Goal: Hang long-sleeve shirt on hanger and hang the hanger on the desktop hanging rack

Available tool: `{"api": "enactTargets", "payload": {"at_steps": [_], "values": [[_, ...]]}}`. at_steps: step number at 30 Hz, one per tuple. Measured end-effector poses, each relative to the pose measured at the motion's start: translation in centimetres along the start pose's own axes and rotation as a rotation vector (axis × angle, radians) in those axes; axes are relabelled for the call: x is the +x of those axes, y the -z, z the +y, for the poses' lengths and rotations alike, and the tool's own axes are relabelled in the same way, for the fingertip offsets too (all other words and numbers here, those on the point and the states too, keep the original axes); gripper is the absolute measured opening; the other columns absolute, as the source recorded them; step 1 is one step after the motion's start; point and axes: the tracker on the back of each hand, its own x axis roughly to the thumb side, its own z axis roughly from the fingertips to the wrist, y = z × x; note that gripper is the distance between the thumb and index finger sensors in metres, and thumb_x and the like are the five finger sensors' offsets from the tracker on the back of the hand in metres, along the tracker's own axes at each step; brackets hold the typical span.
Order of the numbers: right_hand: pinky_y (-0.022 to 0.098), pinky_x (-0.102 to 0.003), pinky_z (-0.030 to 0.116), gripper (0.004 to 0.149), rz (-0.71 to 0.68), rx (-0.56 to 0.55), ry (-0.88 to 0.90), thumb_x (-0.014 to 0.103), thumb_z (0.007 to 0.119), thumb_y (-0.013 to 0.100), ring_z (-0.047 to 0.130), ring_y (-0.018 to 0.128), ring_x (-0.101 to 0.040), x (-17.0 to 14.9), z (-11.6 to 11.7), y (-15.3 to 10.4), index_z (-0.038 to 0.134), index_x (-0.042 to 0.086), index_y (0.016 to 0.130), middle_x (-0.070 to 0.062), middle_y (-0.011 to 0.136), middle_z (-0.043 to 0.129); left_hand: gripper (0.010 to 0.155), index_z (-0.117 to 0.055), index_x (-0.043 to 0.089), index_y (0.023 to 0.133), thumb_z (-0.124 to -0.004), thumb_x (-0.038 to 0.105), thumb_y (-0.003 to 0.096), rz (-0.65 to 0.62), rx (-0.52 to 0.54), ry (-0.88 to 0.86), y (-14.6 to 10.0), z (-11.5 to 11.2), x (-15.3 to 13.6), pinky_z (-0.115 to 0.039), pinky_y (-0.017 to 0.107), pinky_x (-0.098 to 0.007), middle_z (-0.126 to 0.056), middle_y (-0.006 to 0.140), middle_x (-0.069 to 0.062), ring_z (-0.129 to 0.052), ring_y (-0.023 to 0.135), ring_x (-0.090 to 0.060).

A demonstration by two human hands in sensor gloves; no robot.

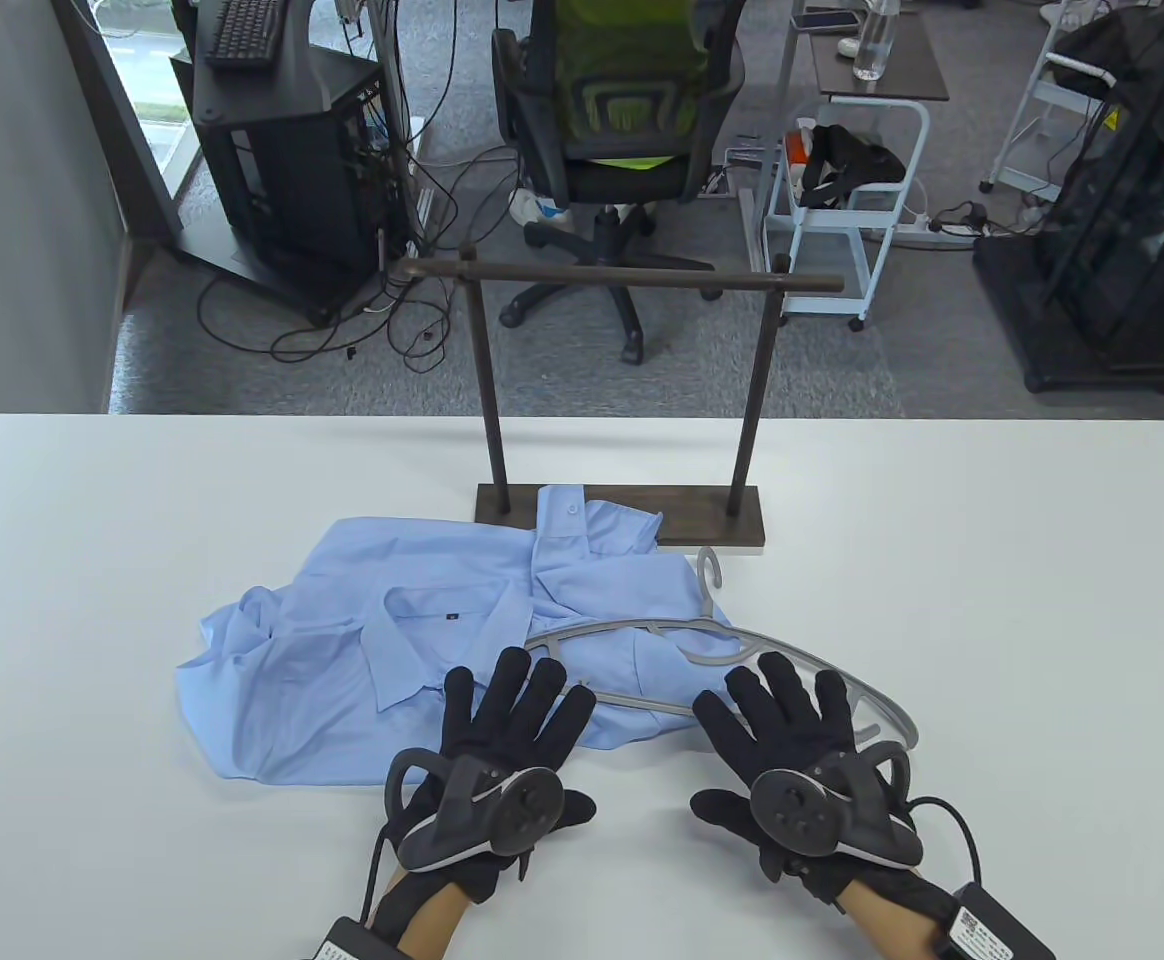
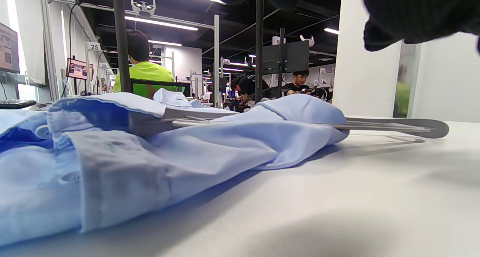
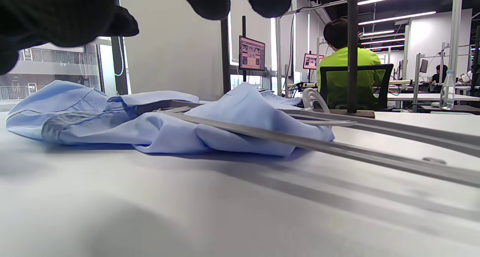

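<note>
A light blue long-sleeve shirt [image 1: 422, 650] lies crumpled on the white table [image 1: 992, 600], in front of the dark desktop hanging rack [image 1: 622, 400]. A grey plastic hanger [image 1: 732, 640] lies flat across the shirt's right part, its hook near the rack's base. My left hand [image 1: 522, 700] lies flat with straight fingers on the shirt's near edge and the hanger's left end. Over the hanger's right arm, my right hand [image 1: 792, 705] rests with spread fingers. The shirt [image 2: 168, 148] and hanger [image 2: 393, 126] show low in the left wrist view, and the shirt [image 3: 168, 126] with the hanger [image 3: 337, 146] in the right wrist view.
The rack's wooden base [image 1: 732, 520] sits mid-table behind the shirt. Beyond the table's far edge stand an office chair [image 1: 622, 130], a computer cart [image 1: 282, 150] and a white trolley [image 1: 842, 200]. People sit at desks in the background.
</note>
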Motion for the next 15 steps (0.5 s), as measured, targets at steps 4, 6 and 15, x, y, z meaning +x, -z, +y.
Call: {"api": "enactTargets", "payload": {"at_steps": [4,6,15], "values": [[0.068,-0.077,0.038,0.082,0.037,-0.01,0.0,0.067,0.079,0.036,0.05,0.103,-0.047,-0.4,-0.5,0.1,0.06,0.03,0.106,-0.016,0.107,0.056,0.096,-0.039,0.034,0.112,-0.071,0.072,0.0303,-0.001,0.006,-0.014,-0.1,0.2,-0.1,-0.023,0.074,-0.07,-0.031,0.122,-0.003,-0.027,0.117,-0.037],[0.069,-0.075,0.042,0.079,0.066,-0.029,0.002,0.065,0.08,0.037,0.055,0.101,-0.047,-0.6,-1.1,0.1,0.063,0.029,0.105,-0.016,0.105,0.06,0.095,-0.04,0.034,0.112,-0.071,0.072,0.0302,-0.002,0.009,-0.006,0.0,0.2,-0.1,-0.024,0.074,-0.07,-0.032,0.122,-0.003,-0.028,0.117,-0.037],[0.065,-0.068,0.059,0.061,0.306,-0.113,-0.023,0.048,0.088,0.041,0.076,0.088,-0.046,-4.1,-5.9,2.4,0.078,0.025,0.097,-0.016,0.094,0.076,0.094,-0.043,0.033,0.112,-0.071,0.071,0.0306,0.01,0.026,-0.038,-0.3,0.5,-0.7,-0.025,0.074,-0.07,-0.036,0.121,-0.004,-0.03,0.117,-0.038]]}}
